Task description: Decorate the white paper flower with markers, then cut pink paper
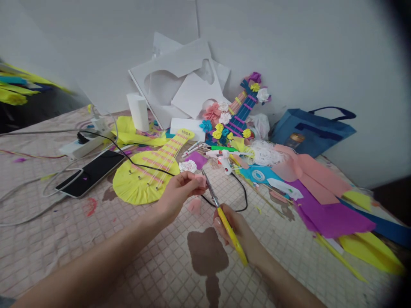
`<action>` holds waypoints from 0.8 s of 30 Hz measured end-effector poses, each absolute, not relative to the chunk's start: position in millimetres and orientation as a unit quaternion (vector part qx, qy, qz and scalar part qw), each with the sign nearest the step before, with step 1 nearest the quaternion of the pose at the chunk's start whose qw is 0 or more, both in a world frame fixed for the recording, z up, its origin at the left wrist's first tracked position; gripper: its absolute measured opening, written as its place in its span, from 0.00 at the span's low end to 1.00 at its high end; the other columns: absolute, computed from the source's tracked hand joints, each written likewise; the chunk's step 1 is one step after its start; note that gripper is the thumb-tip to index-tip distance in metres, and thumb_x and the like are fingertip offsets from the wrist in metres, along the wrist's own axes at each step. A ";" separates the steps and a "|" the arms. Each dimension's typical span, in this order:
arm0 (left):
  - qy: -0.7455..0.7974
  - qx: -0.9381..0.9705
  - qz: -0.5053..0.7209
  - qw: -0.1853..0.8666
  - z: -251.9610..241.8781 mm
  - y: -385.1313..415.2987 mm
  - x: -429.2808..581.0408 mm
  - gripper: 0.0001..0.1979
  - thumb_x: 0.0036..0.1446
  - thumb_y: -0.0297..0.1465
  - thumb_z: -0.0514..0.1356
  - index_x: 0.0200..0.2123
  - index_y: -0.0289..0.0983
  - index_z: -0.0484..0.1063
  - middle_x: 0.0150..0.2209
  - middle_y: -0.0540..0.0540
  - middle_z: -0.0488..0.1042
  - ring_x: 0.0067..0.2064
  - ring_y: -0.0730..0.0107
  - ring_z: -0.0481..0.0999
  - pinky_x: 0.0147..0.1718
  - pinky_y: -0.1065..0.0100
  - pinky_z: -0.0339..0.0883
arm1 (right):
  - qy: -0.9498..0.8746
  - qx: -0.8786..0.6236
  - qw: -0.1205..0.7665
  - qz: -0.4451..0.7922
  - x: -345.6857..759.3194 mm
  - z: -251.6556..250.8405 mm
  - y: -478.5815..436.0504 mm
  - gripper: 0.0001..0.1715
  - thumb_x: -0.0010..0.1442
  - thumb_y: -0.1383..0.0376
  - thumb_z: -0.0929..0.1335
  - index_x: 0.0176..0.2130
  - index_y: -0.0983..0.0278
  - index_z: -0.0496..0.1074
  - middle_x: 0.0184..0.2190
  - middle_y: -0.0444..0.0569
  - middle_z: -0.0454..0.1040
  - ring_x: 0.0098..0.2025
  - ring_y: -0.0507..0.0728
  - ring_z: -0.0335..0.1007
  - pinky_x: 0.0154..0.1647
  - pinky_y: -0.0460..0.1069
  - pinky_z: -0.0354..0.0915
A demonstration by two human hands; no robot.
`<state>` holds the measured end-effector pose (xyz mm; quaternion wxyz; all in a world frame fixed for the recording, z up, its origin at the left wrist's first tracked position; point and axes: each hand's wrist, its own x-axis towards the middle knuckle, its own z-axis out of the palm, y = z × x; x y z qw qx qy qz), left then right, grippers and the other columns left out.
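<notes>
Between its thumb and fingers my left hand (183,188) pinches a small piece of pink paper (201,180). My right hand (236,226) is closed around the yellow handles of a pair of scissors (228,226), whose blades reach up beside the pink paper. Whether the blades touch the paper I cannot tell. Below the left fingers another pink paper scrap (194,206) lies on the table. Left of the hands lies a yellow paper-covered guitar (144,182) with pink stripes and strings. Just beyond the fingers are a white paper flower (188,166) and a purple paper square (196,159).
A hot glue gun (224,162) with a black cord lies behind the hands. At left are a phone (93,173) and a power strip (85,145). A flower-covered blue guitar (240,113) leans at the back. Coloured paper sheets (327,209) and a blue bag (311,132) are at right.
</notes>
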<state>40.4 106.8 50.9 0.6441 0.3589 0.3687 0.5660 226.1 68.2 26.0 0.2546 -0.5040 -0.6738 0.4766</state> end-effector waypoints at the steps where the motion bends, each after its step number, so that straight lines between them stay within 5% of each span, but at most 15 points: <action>1: 0.367 0.358 0.567 0.644 50.8 106.9 40.6 0.12 0.47 0.34 0.68 0.25 0.34 0.69 0.29 0.49 0.76 0.32 0.74 0.75 0.37 0.70 0.69 | -0.670 -0.508 0.251 0.479 225.4 26.6 68.1 0.21 0.55 0.48 0.66 0.31 0.61 0.58 0.22 0.39 0.60 0.20 0.48 0.54 0.18 0.44 0.53; 24: 0.373 0.365 0.559 0.645 49.4 108.8 39.2 0.12 0.49 0.34 0.67 0.26 0.34 0.68 0.29 0.48 0.76 0.32 0.74 0.75 0.36 0.71 0.70 | -0.667 -0.516 0.256 0.472 224.4 28.9 67.3 0.17 0.55 0.52 0.65 0.30 0.61 0.58 0.22 0.39 0.59 0.20 0.48 0.52 0.18 0.44 0.53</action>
